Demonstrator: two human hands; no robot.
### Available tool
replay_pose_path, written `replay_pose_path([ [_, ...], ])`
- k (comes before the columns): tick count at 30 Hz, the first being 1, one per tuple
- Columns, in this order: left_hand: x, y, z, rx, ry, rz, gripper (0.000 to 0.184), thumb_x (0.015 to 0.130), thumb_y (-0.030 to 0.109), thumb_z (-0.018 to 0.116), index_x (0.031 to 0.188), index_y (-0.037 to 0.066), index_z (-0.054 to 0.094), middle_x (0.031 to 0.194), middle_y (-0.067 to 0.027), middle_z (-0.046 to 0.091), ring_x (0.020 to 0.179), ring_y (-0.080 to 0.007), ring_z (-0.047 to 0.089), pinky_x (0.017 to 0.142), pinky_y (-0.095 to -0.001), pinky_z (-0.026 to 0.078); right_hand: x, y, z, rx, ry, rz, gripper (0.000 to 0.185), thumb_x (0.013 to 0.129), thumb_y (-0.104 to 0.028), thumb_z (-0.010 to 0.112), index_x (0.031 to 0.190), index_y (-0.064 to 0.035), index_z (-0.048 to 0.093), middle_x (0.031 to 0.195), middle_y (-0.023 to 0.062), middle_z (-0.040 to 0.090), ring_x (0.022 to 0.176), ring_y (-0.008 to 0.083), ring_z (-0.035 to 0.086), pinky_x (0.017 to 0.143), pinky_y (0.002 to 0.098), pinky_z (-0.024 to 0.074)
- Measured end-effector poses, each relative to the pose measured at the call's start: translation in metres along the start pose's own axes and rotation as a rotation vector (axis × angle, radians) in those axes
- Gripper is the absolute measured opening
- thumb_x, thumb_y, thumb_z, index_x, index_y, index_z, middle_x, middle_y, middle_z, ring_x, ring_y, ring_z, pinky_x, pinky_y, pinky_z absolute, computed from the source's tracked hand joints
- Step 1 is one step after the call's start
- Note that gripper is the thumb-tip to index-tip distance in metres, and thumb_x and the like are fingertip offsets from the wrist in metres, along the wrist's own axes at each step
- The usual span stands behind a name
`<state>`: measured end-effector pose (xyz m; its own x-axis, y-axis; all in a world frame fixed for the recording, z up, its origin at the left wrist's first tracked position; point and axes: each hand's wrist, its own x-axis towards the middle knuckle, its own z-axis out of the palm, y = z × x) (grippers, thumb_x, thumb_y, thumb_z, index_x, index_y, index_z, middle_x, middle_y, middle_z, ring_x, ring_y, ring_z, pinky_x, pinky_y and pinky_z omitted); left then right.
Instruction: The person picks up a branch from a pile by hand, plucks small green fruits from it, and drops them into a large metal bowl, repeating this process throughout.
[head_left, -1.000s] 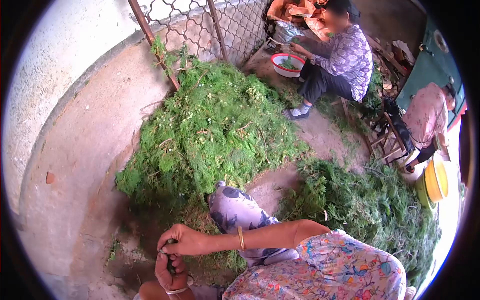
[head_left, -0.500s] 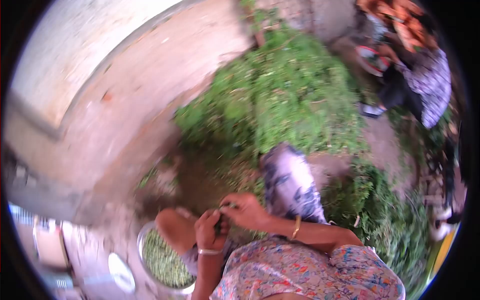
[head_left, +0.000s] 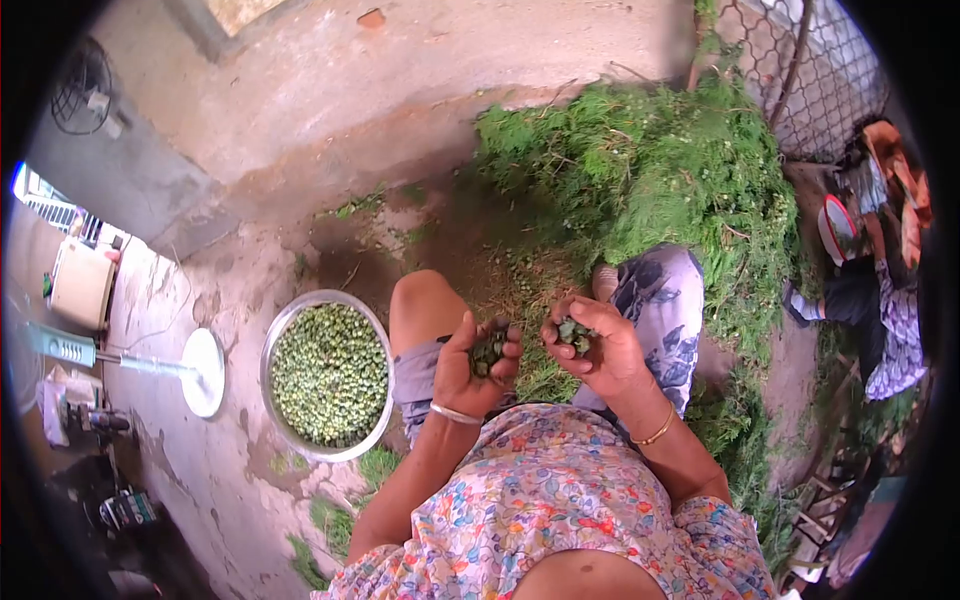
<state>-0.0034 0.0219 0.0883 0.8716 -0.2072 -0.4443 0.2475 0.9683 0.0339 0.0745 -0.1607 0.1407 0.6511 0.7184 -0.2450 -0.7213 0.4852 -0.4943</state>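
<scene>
My left hand (head_left: 480, 362), with a silver bangle at the wrist, is cupped, its fingers curled round a handful of small dark green fruits (head_left: 487, 352). Beside it, apart, my right hand (head_left: 603, 345) wears a gold bangle and holds another small bunch of green fruits (head_left: 574, 334) in its curled fingers. Both hands are palm up above my lap, between my bent knees. To the left of my left knee stands a round metal basin (head_left: 268, 375), filled with small round green fruits (head_left: 330, 375).
A big heap of feathery green branches (head_left: 680, 190) lies ahead, reaching down the right side. Another person (head_left: 895, 330) sits at the right by a red-rimmed bowl (head_left: 836, 228). A standing fan (head_left: 203, 372) is at the left. Beyond runs a wall (head_left: 400, 80).
My hands were together, fingers meeting; now they are apart and turned up, showing the green fruits in each. The view has swung left, bringing the whole basin into sight.
</scene>
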Motion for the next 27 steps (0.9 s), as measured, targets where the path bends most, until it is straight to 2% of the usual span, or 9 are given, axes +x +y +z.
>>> replay_pose_path([
  [4, 0.002, 0.0, -0.002, -0.261, -0.197, 0.099, 0.05, 0.088, 0.04, 0.057, 0.109, -0.006, 0.053, 0.105, -0.0214, 0.05, 0.087, -0.0272, 0.048, 0.065, -0.0316, 0.044, -0.007, 0.016, 0.003, -0.257, 0.126, -0.015, 0.011, 0.084, -0.01, 0.064, 0.088, -0.0011, 0.059, 0.074, 0.0087, 0.06, 0.058, 0.0096, 0.051, 0.041, 0.0189, 0.0362],
  [6, 0.002, -0.003, -0.004, -0.285, -0.146, 0.14, 0.05, 0.088, 0.039, 0.057, 0.109, -0.006, 0.052, 0.104, -0.0217, 0.05, 0.087, -0.0273, 0.047, 0.065, -0.0312, 0.044, -0.009, 0.031, 0.007, -0.889, 0.184, -0.253, 0.006, 0.082, -0.004, 0.065, 0.087, 0.0001, 0.064, 0.076, 0.0071, 0.064, 0.064, 0.0098, 0.057, 0.054, 0.0214, 0.0467],
  [7, 0.005, -0.004, -0.011, -0.254, -0.175, 0.139, 0.05, 0.089, 0.039, 0.056, 0.108, -0.007, 0.051, 0.105, -0.0224, 0.052, 0.088, -0.0283, 0.049, 0.069, -0.034, 0.046, -0.009, 0.033, 0.016, -0.935, 0.155, -0.297, 0.007, 0.081, -0.002, 0.066, 0.087, 0.0016, 0.066, 0.083, 0.0063, 0.068, 0.075, 0.0114, 0.063, 0.071, 0.0255, 0.051],
  [10, 0.009, -0.008, -0.02, -0.19, -0.072, 0.179, 0.051, 0.091, 0.043, 0.051, 0.108, -0.006, 0.051, 0.102, -0.0227, 0.054, 0.088, -0.0297, 0.053, 0.071, -0.0358, 0.049, 0.002, 0.052, 0.007, -1.048, 0.048, -0.511, 0.01, 0.079, -0.003, 0.067, 0.088, 0.0017, 0.065, 0.09, 0.0089, 0.069, 0.082, 0.0161, 0.066, 0.079, 0.0279, 0.0503],
  [14, 0.007, -0.014, -0.015, -0.126, 0.034, 0.243, 0.052, 0.093, 0.042, 0.048, 0.109, -0.007, 0.051, 0.103, -0.0222, 0.055, 0.094, -0.0303, 0.055, 0.078, -0.0379, 0.05, 0.006, 0.062, 0.003, -1.481, 0.044, -0.641, 0.017, 0.077, -0.002, 0.066, 0.095, -0.0029, 0.065, 0.087, 0.0165, 0.065, 0.078, 0.0286, 0.066, 0.07, 0.0326, 0.0521],
  [21, -0.001, -0.012, -0.022, -0.118, -0.126, 0.249, 0.053, 0.094, 0.042, 0.045, 0.111, -0.007, 0.051, 0.111, -0.0219, 0.055, 0.106, -0.0331, 0.053, 0.09, -0.0401, 0.049, 0.009, 0.073, -0.002, -1.498, 0.008, -0.608, 0.021, 0.079, -0.003, 0.065, 0.1, -0.0024, 0.063, 0.086, 0.0168, 0.064, 0.075, 0.0323, 0.064, 0.064, 0.033, 0.0514],
  [23, -0.003, -0.011, -0.025, -0.112, -0.128, 0.249, 0.053, 0.094, 0.042, 0.045, 0.111, -0.007, 0.051, 0.112, -0.0221, 0.055, 0.107, -0.0335, 0.053, 0.091, -0.0406, 0.048, 0.009, 0.075, -0.005, -1.291, 0.069, -0.521, 0.021, 0.078, -0.004, 0.064, 0.099, -0.0016, 0.062, 0.086, 0.0157, 0.065, 0.077, 0.0283, 0.065, 0.065, 0.0325, 0.0511],
  [25, -0.003, -0.01, -0.029, -0.25, -0.268, 0.164, 0.046, 0.093, 0.038, 0.048, 0.108, -0.006, 0.052, 0.116, -0.0248, 0.052, 0.113, -0.038, 0.048, 0.094, -0.0471, 0.046, 0.007, 0.075, -0.003, -1.297, 0.122, -0.509, 0.02, 0.079, -0.005, 0.064, 0.098, -0.0011, 0.062, 0.087, 0.0151, 0.066, 0.076, 0.0248, 0.066, 0.066, 0.0315, 0.0508],
  [27, -0.002, -0.016, -0.025, -0.165, -0.289, 0.207, 0.045, 0.094, 0.037, 0.048, 0.108, -0.005, 0.053, 0.114, -0.0236, 0.054, 0.112, -0.0359, 0.05, 0.093, -0.0458, 0.046, 0.008, 0.078, -0.003, -1.296, 0.15, -0.492, 0.019, 0.079, -0.005, 0.064, 0.097, -0.0006, 0.062, 0.087, 0.0144, 0.066, 0.076, 0.0212, 0.066, 0.066, 0.0306, 0.0504],
])
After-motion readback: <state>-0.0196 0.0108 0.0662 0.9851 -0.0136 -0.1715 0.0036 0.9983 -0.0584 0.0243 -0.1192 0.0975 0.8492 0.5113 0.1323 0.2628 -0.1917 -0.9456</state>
